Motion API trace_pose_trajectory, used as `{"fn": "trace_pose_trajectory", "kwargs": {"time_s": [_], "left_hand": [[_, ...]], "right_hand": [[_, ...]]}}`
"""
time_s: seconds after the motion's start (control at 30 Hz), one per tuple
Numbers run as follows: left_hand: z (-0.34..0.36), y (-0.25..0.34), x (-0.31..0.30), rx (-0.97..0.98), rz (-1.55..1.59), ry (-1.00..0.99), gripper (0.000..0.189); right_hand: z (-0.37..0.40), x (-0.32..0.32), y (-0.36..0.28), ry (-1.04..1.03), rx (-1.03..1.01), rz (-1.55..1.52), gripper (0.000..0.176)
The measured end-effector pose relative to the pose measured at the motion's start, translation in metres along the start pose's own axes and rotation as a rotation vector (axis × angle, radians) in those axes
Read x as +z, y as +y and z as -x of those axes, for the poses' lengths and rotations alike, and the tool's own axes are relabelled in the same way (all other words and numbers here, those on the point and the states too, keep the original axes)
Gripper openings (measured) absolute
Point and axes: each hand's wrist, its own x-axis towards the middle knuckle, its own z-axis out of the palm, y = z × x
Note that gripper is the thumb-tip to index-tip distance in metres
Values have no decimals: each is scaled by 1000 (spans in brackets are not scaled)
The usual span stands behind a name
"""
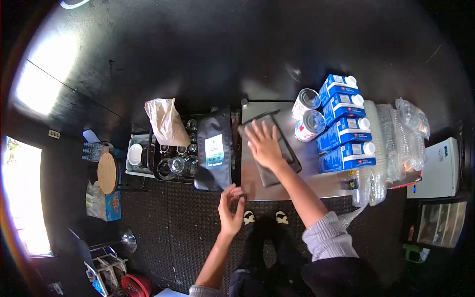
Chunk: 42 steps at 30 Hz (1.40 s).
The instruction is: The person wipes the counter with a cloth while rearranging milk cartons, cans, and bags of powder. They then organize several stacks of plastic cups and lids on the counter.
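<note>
My right hand point(264, 143) lies flat, fingers spread, on a dark grey cloth point(272, 173) spread over a black tray point(294, 158) on the steel counter point(252, 111). My left hand point(231, 208) hovers below the counter's front edge, its fingertips pinched on a small dark round object point(242, 198). A large black coffee bag point(215, 148) with a white and teal label stands just left of the counter, close above my left hand.
Two tins point(309, 116) and several blue cartons point(344, 128) line the counter's right side, with stacked clear plastic cups point(396, 143) beyond. A rack of glasses point(175, 158), a crumpled paper bag point(166, 121) and a round wooden board point(107, 172) sit at the left.
</note>
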Motion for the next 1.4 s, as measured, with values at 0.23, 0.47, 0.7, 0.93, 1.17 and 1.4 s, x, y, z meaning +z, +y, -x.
{"fn": "trace_pose_trajectory", "kwargs": {"time_s": [0.23,0.47,0.7,0.93,1.17,1.4], "left_hand": [[12,-17,3,5,46,-18,33],[5,1,21,34,13,-116,31],[22,14,51,-8,31,-244,29],[30,13,117,103,-70,-487,47],[7,116,145,-84,223,-849,32],[-13,198,161,109,-19,-862,17]], "right_hand": [[114,-42,-35,-189,-362,-202,47],[193,-77,25,-114,108,-84,45],[261,-107,40,-70,248,-177,35],[255,-149,53,270,897,-1859,31],[236,-251,26,366,647,-1621,42],[237,-326,67,301,636,-1020,22]]}}
